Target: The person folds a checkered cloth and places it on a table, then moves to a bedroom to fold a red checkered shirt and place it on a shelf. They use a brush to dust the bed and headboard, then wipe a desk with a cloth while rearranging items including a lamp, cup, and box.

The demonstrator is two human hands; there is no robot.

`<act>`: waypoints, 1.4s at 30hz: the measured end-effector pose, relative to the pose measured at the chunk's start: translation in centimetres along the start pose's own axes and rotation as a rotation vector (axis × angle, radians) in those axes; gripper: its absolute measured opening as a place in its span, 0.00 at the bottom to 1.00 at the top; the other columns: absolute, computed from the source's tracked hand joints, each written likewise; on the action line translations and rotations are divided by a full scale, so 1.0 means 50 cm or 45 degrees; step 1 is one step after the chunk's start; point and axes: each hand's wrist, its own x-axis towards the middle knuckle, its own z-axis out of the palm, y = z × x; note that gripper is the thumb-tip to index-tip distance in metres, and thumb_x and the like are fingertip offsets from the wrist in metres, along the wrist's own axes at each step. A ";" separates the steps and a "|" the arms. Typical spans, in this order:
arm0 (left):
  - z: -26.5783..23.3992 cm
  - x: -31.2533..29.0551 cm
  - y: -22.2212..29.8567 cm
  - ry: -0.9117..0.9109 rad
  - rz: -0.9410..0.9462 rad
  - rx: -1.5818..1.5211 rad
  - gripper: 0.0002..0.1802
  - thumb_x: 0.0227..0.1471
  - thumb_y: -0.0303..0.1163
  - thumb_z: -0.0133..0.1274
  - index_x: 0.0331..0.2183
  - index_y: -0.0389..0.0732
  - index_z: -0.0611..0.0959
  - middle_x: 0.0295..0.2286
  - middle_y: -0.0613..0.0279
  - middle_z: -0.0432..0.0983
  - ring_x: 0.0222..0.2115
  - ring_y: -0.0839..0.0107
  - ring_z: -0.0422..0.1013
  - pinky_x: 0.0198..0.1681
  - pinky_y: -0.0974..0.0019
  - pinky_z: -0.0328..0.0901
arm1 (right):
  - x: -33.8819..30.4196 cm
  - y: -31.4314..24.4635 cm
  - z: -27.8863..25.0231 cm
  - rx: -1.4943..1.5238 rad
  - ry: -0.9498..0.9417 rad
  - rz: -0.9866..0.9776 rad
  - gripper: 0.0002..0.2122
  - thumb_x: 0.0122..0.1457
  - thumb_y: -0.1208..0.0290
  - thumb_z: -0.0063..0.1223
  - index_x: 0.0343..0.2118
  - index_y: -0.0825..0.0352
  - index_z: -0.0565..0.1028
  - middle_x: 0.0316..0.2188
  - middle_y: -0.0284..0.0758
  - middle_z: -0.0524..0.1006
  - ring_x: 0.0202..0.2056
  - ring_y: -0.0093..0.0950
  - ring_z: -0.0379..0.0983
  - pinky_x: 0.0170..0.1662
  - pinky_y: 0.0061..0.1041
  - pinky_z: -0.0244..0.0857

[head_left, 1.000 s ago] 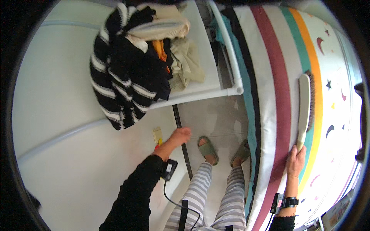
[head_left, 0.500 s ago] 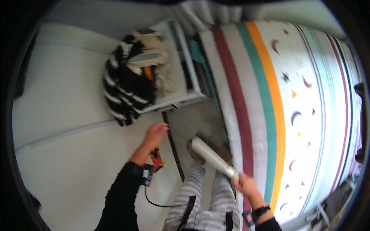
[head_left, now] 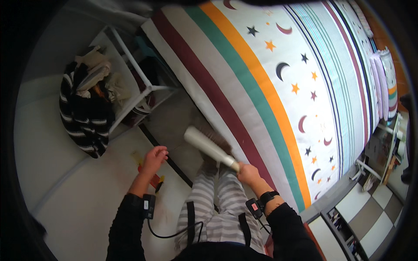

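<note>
My right hand (head_left: 249, 175) is closed around the handle of a long white bed brush (head_left: 207, 145). Brown bristles show along the brush's far side, close to the hanging edge of the striped bed sheet (head_left: 261, 104). The brush slants up and to the left, away from my hand, above the floor. To the left, my left hand (head_left: 155, 159) hovers with loosely bent fingers, and nothing shows in it. Below that hand, a small red and yellow thing (head_left: 154, 180) is partly hidden by my forearm.
At upper left stands a white-framed rack (head_left: 149, 87). A black-and-white striped garment (head_left: 85, 117) and beige cloth lie heaped on its top. The bed fills the upper right. Folded bedding (head_left: 383, 82) sits at its far end, and a checkered cabinet (head_left: 370, 209) stands at lower right.
My view has swung to the right, so the rack and clothes sit farther left and more of the bed shows. The brush stays in my right hand; my left hand remains empty.
</note>
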 end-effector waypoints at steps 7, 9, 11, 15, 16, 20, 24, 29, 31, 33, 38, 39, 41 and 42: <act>-0.023 -0.001 0.025 0.087 0.143 0.177 0.13 0.56 0.31 0.46 0.42 0.38 0.77 0.33 0.63 0.76 0.31 0.76 0.71 0.33 0.71 0.66 | -0.088 0.138 -0.145 0.705 0.292 0.417 0.09 0.47 0.69 0.52 0.33 0.64 0.71 0.25 0.46 0.76 0.29 0.41 0.75 0.34 0.39 0.69; -0.007 -0.009 0.027 0.151 0.155 0.194 0.12 0.56 0.31 0.46 0.41 0.39 0.77 0.33 0.64 0.76 0.30 0.77 0.71 0.33 0.72 0.66 | -0.074 0.152 -0.133 1.194 0.500 0.582 0.10 0.47 0.70 0.50 0.33 0.66 0.72 0.25 0.46 0.76 0.30 0.40 0.74 0.37 0.38 0.68; 0.027 -0.025 0.027 0.178 0.142 0.088 0.12 0.56 0.31 0.47 0.41 0.39 0.77 0.33 0.64 0.76 0.30 0.77 0.71 0.33 0.72 0.65 | -0.110 0.118 -0.026 0.700 0.346 0.429 0.11 0.46 0.70 0.51 0.34 0.67 0.72 0.25 0.45 0.76 0.30 0.42 0.75 0.37 0.39 0.68; 0.121 -0.069 0.031 0.078 0.284 0.157 0.12 0.55 0.29 0.46 0.41 0.37 0.77 0.32 0.64 0.76 0.30 0.78 0.71 0.33 0.74 0.65 | -0.226 0.116 0.109 -0.021 -0.427 -0.305 0.15 0.42 0.68 0.54 0.35 0.64 0.72 0.29 0.45 0.77 0.34 0.47 0.73 0.39 0.42 0.67; 0.138 -0.081 0.033 0.098 0.316 0.171 0.12 0.55 0.29 0.46 0.41 0.37 0.77 0.32 0.64 0.76 0.30 0.78 0.71 0.33 0.74 0.65 | -0.235 0.132 0.101 0.088 -0.359 -0.273 0.15 0.42 0.68 0.55 0.36 0.63 0.71 0.29 0.45 0.77 0.33 0.48 0.73 0.39 0.43 0.67; 0.185 -0.124 0.033 0.190 0.397 0.092 0.12 0.56 0.30 0.47 0.42 0.38 0.77 0.33 0.65 0.76 0.30 0.78 0.71 0.32 0.75 0.65 | -0.160 0.190 -0.045 0.597 0.508 0.043 0.14 0.46 0.70 0.52 0.36 0.67 0.66 0.26 0.51 0.74 0.32 0.51 0.72 0.33 0.44 0.67; 0.235 -0.170 0.017 0.237 0.370 0.108 0.11 0.56 0.29 0.46 0.41 0.38 0.77 0.33 0.65 0.76 0.29 0.79 0.71 0.32 0.75 0.65 | -0.042 0.134 -0.088 0.753 0.701 0.156 0.10 0.50 0.73 0.47 0.35 0.70 0.68 0.28 0.54 0.75 0.35 0.49 0.73 0.36 0.44 0.67; 0.306 -0.236 0.002 0.170 0.468 0.101 0.12 0.56 0.29 0.46 0.41 0.37 0.76 0.32 0.65 0.75 0.28 0.80 0.70 0.31 0.76 0.65 | -0.197 0.129 0.088 -0.099 -0.298 -0.374 0.15 0.45 0.71 0.51 0.37 0.69 0.71 0.33 0.50 0.76 0.38 0.47 0.73 0.44 0.42 0.67; 0.330 -0.264 -0.008 0.263 0.406 0.093 0.11 0.56 0.29 0.46 0.41 0.37 0.76 0.32 0.65 0.75 0.28 0.80 0.70 0.31 0.76 0.64 | -0.298 0.204 0.092 0.116 -0.305 -0.294 0.17 0.44 0.71 0.51 0.39 0.69 0.70 0.33 0.49 0.76 0.39 0.47 0.73 0.42 0.41 0.67; 0.351 -0.277 -0.017 0.299 0.392 0.059 0.11 0.56 0.29 0.46 0.41 0.37 0.76 0.32 0.66 0.75 0.28 0.80 0.70 0.31 0.76 0.64 | -0.362 0.306 0.030 0.430 0.053 -0.219 0.16 0.45 0.70 0.51 0.38 0.69 0.69 0.31 0.47 0.76 0.37 0.47 0.73 0.41 0.41 0.67; 0.372 -0.263 -0.030 0.261 0.412 -0.042 0.11 0.56 0.29 0.46 0.40 0.37 0.77 0.31 0.65 0.75 0.27 0.80 0.70 0.30 0.76 0.64 | -0.300 0.412 -0.069 1.051 0.697 0.451 0.08 0.49 0.75 0.47 0.32 0.72 0.68 0.26 0.48 0.73 0.32 0.48 0.72 0.34 0.42 0.66; 0.378 -0.261 -0.035 0.244 0.370 -0.067 0.11 0.55 0.29 0.46 0.40 0.37 0.77 0.30 0.65 0.75 0.27 0.80 0.70 0.30 0.76 0.64 | -0.281 0.390 -0.039 0.928 0.697 0.400 0.08 0.49 0.75 0.47 0.32 0.71 0.68 0.26 0.48 0.74 0.32 0.48 0.72 0.34 0.43 0.66; 0.394 -0.264 -0.041 0.206 0.431 0.006 0.11 0.55 0.29 0.47 0.40 0.36 0.77 0.31 0.64 0.76 0.27 0.79 0.70 0.30 0.75 0.65 | -0.297 0.319 0.072 0.560 0.518 0.154 0.09 0.48 0.74 0.48 0.33 0.70 0.69 0.28 0.47 0.76 0.33 0.45 0.74 0.36 0.42 0.67; 0.405 -0.269 -0.044 0.188 0.441 0.028 0.11 0.55 0.29 0.47 0.40 0.36 0.77 0.31 0.64 0.76 0.27 0.79 0.71 0.31 0.75 0.66 | -0.317 0.296 0.121 0.356 0.170 0.081 0.13 0.44 0.75 0.51 0.36 0.69 0.71 0.32 0.50 0.76 0.36 0.46 0.73 0.41 0.41 0.67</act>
